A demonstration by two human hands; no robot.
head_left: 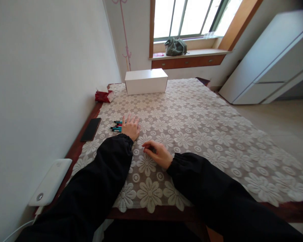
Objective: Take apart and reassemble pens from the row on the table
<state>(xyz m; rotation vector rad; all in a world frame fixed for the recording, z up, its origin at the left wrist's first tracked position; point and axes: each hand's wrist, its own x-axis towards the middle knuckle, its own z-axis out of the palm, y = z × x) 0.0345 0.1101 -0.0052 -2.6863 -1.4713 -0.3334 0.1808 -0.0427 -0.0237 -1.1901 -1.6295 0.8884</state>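
My left hand (pixel 130 128) lies flat on the lace tablecloth with its fingers spread. It rests at the right ends of several pens (pixel 116 129), blue-green and black with a red one among them, and covers part of them. Closer to me, my right hand (pixel 158 154) rests on its side on the cloth, fingers loosely curled. A gap shows between thumb and forefinger, and nothing is visible in it. The pens lie side by side in a small group, pointing left.
Left of the pens lies a black phone (pixel 91 129). A white power bank (pixel 50 183) with a cable sits at the near left edge by the wall. Farther back are a red tissue packet (pixel 103 96) and a long white box (pixel 146 83). The patterned tablecloth (pixel 204 137) covers the table.
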